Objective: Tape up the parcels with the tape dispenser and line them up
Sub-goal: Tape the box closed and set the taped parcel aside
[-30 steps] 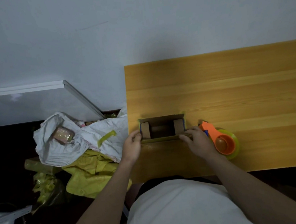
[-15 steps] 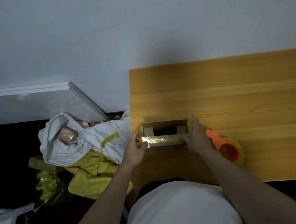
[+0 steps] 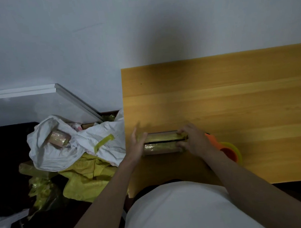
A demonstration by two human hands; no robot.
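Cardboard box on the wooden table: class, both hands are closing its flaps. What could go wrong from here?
1. A dark gap runs between the two flaps of the cardboard box; if the left hand or right hand lets go, they may spring open before taping.
2. The tape dispenser lies behind the right wrist, so reaching for it probably means releasing one end.
3. The box sits near the table left edge and could be nudged off.
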